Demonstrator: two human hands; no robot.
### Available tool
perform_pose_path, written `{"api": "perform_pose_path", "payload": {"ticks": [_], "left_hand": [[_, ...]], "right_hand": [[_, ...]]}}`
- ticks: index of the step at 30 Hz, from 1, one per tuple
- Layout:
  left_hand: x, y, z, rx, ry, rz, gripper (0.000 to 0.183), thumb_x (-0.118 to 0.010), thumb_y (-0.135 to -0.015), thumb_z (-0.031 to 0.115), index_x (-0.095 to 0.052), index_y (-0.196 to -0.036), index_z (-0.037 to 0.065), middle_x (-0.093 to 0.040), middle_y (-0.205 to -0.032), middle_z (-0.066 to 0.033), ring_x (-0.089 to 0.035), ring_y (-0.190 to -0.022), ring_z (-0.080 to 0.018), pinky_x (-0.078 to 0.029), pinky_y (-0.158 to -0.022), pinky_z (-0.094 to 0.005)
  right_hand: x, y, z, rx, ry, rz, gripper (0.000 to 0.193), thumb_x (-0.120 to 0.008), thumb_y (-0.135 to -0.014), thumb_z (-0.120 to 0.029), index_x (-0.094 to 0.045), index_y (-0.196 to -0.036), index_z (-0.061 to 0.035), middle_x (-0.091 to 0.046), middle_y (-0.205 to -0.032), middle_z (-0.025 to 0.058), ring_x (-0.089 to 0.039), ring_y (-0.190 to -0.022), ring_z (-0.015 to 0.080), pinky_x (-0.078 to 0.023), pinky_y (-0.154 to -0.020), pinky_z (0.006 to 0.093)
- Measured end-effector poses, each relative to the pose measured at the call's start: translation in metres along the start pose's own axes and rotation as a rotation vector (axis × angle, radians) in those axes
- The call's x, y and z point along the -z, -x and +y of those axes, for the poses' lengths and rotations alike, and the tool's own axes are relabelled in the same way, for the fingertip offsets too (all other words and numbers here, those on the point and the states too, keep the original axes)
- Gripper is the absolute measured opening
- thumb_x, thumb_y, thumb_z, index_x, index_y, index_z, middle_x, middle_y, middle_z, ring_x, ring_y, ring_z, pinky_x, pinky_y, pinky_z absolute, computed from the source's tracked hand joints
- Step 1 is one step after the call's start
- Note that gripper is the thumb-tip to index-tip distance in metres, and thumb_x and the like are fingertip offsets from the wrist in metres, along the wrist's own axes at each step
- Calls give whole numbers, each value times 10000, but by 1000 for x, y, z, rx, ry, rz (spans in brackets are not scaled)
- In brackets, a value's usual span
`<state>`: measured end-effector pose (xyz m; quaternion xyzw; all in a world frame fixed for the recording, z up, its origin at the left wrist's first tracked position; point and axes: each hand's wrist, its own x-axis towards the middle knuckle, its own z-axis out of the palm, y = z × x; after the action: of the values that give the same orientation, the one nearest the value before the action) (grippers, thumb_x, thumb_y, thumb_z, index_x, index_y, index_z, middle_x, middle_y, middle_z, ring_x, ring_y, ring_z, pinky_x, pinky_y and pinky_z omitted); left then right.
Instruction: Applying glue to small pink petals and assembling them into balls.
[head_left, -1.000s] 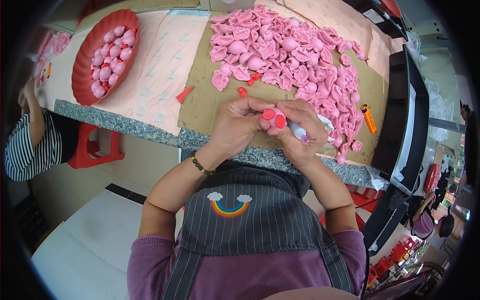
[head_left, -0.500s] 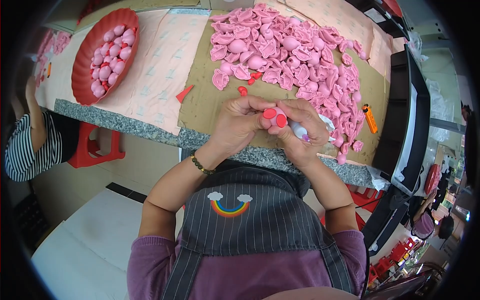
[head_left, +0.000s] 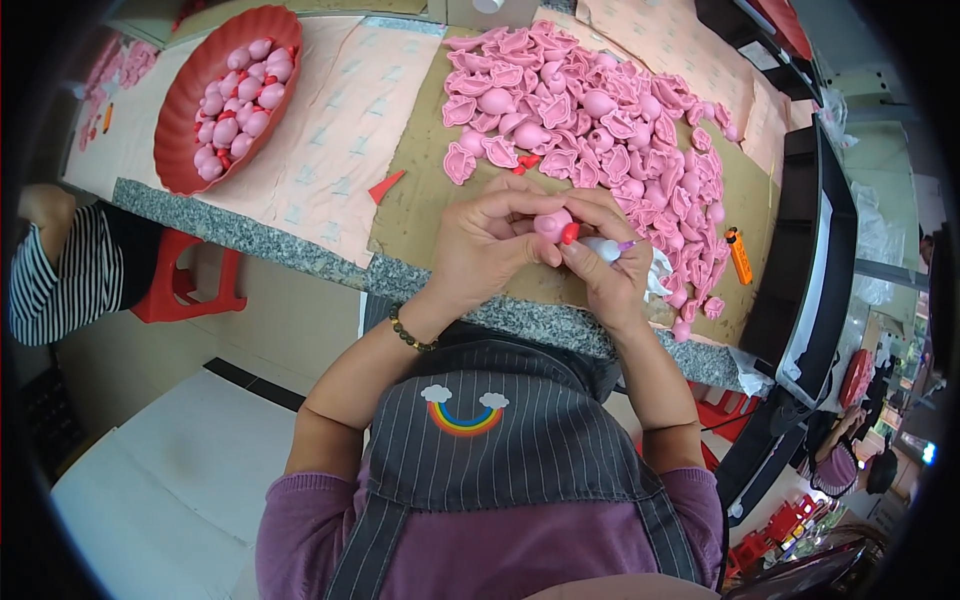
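At far left, a co-worker's sleeve (head_left: 62,285), striped black and white, is beside a smooth red plastic stool (head_left: 190,285). On the tabletop (head_left: 250,222), whose edge is speckled stone, a fluted red bowl (head_left: 172,140) holds round, glossy pink balls (head_left: 226,130) mixed with red bits. Right of it spreads a creased pale pink sheet (head_left: 330,110), with a red wedge (head_left: 385,186), flat and pointed, by its margin. A matte brown board (head_left: 420,150) follows. The left hand (head_left: 475,245), a beaded bracelet on its wrist, has its fingers clamped on a smooth pink ball (head_left: 547,226) with a red disc (head_left: 570,233), held above the board's near part. The right hand (head_left: 618,280) steadies the ball's other side, its fingers wrapped around a whitish bottle (head_left: 602,248) with a slim purple tip. Behind spreads a heap of curled, ruffle-edged pink shells (head_left: 600,130). An orange cutter (head_left: 739,257) lies right of them.
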<state>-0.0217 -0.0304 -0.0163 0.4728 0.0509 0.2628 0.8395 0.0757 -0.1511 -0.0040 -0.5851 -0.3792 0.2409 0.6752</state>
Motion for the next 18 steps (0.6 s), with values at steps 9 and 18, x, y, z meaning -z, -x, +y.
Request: {"api": "perform_pose_path", "payload": {"ticks": [9, 18], "left_hand": [[4, 4, -4, 66, 150, 9, 254, -609, -728, -143, -593, -970, -65, -550, -915, -119, -604, -778, -169, -537, -631, -237], [2, 0, -9, 31, 76, -65, 281, -609, -715, -158, -598, -976, -53, -539, -953, -116, -600, -778, -160, -534, -598, -233]], "right_hand": [[-3, 4, -6, 113, 222, 34, 319, -704, -705, -58, -619, -1000, 25, -612, -901, 116, -567, -802, 177, -444, -724, 272], [-7, 8, -8, 59, 197, 127, 325, -713, -731, -175, -623, -952, 45, -617, -867, 134, -584, -780, 211, -455, -746, 303]]}}
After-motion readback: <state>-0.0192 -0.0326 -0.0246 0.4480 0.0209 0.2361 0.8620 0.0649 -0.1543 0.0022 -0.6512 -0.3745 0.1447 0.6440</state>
